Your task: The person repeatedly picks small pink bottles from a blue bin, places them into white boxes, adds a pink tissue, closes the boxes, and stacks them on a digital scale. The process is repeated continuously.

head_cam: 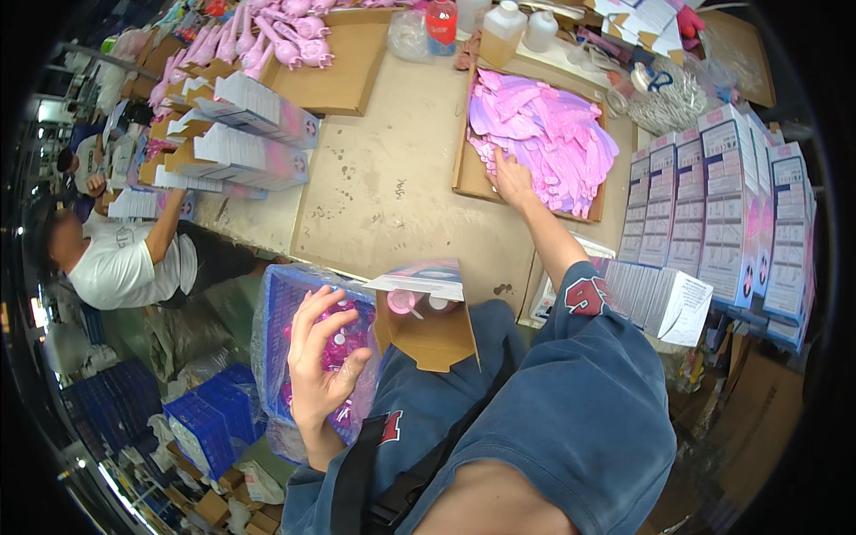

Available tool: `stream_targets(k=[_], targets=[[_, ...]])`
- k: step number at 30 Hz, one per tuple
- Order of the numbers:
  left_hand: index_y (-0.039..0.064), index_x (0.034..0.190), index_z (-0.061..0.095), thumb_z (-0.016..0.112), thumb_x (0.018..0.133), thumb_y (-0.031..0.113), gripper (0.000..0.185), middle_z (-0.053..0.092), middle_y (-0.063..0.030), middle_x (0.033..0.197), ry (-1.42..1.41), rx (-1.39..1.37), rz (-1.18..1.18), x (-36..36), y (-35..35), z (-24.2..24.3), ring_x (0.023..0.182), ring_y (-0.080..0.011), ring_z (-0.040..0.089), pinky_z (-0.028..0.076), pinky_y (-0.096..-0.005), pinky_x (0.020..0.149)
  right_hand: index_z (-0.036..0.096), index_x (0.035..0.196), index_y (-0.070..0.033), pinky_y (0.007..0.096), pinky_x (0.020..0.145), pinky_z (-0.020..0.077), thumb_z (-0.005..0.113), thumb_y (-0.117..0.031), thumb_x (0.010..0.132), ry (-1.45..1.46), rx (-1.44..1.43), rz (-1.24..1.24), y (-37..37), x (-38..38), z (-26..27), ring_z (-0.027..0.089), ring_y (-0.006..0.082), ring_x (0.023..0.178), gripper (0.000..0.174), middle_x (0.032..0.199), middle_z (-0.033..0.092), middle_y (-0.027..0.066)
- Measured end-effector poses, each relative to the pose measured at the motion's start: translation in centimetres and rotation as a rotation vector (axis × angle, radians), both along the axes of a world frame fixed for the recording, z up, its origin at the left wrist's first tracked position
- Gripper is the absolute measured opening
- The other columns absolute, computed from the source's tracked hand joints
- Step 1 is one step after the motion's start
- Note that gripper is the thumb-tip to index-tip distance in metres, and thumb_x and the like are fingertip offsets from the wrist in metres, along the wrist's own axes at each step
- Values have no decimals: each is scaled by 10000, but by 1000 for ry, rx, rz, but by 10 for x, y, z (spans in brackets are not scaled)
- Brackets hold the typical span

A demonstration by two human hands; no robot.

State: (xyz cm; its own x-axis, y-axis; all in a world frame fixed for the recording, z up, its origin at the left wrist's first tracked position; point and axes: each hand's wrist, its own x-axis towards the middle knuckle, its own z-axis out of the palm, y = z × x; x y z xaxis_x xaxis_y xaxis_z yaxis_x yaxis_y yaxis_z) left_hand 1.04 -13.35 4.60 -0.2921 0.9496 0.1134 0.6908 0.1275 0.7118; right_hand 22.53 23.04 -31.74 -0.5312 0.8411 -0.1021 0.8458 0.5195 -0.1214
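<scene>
My left hand [324, 364] is raised, fingers apart and holding nothing. Behind it stands a blue plastic crate [273, 321] lined with clear film, with shiny magenta parts [342, 340] inside. At the table's near edge, against my body, an open carton [428, 331] faces me; a pink round part [401, 302] and a white round part [439, 303] show within. My right hand [511, 179] reaches into a shallow cardboard tray [463, 175] of glittery pink and purple plastic parts [538, 124]. Its fingertips touch their narrow ends at the left side; whether they grip one is hidden.
Printed cartons [722, 200] stand in rows on the right, beside a stack of folded leaflets [642, 301]. More open cartons [251, 157] stand left, near a seated person [127, 254]. Pink wand-like parts [287, 43] and bottles [503, 30] line the back.
</scene>
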Motion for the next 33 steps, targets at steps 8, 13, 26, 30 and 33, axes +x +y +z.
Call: stream_targets(k=[8,13,26,30,33], targets=[[52,1165,707,848,851,379,475,664,-161,1309,40,52,55,5,-17,3,1304,-412,592,383,-585,1163,571,1158,5,479,704,609,647,-154,935,35,7,98,0,-12,-17,745,381,832,285,1012,711,242],[48,1172,705,820,881,392,465,676,-170,1300,21,71,70,4,-27,-1,1297,-403,598,391,-569,1157,586,1018,20,533,691,574,528,-180,1019,275,-70,-40,-9,-14,42,726,413,792,208,932,709,266],[4,1647,47,1039,542,393,1535,279,-253,1654,-359,2,-169,14,13,-73,1549,-385,297,283,-470,1257,698,1226,47,236,617,493,607,-135,1067,1521,-285,-26,-138,74,400,618,94,744,259,981,700,89],[-13,1643,-14,1026,580,277,1515,370,-270,1594,-405,23,-251,17,32,-101,1468,-411,425,364,-462,1213,698,1190,95,325,886,552,666,-120,1017,1361,-308,192,-176,84,442,706,243,1049,279,1104,719,174],[-15,1642,-14,1006,625,243,1464,517,-269,1470,-384,112,-175,30,33,-113,1341,-418,560,458,-461,1131,724,1147,79,311,828,554,720,-93,967,1139,-293,46,-201,90,466,725,215,915,250,1023,760,163]])
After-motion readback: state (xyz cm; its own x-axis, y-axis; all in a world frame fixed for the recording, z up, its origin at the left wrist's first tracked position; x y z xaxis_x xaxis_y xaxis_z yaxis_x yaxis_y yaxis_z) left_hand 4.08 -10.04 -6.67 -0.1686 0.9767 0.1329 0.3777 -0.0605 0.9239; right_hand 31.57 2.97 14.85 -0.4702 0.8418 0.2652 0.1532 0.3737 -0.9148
